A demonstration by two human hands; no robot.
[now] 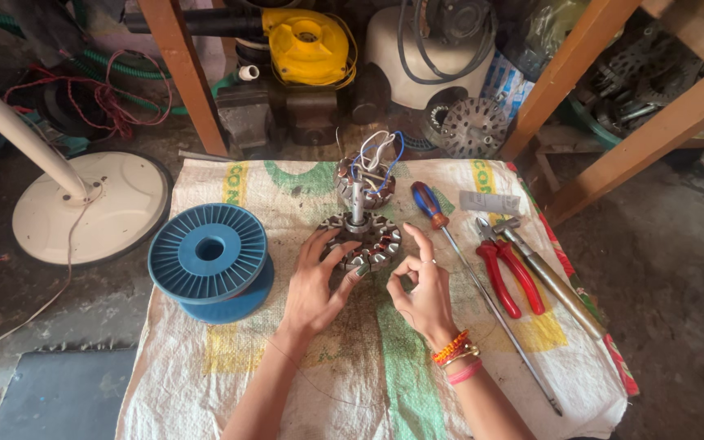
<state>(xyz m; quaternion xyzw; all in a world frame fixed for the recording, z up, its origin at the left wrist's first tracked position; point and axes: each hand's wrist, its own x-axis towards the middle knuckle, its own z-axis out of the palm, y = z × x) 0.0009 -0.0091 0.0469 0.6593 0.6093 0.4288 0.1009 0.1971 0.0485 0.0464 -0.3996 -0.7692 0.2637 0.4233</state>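
A person sits over a woven sack cloth [368,383] spread on a dusty workshop floor, seen from above. In the middle of the cloth lies a round fan motor stator [362,242], a ring of metal teeth with copper windings and an upright shaft at its centre.

The left hand [313,289] rests on the near left edge of the stator, fingers spread and loosely curled over its rim, steadying it rather than clenching it. The right hand [423,289] hovers just right of the stator, thumb and forefinger pinched together as if on a thin wire; the wire itself is too fine to make out. Orange and pink bracelets [456,357] circle the right wrist.

Just beyond the stator stands a second motor part [366,175] with white and blue wires rising from it.

To the left, half on the cloth, lies an empty blue plastic spool [209,261]. To the right lie a long screwdriver with a red and blue handle [482,293], red-handled pliers [508,273] and another long metal tool [552,281], side by side.

Far left on the floor sits the round white base of a pedestal fan [95,208]. At the far edge, under wooden bench legs [185,73], stand a yellow blower [307,45] and more motor parts.
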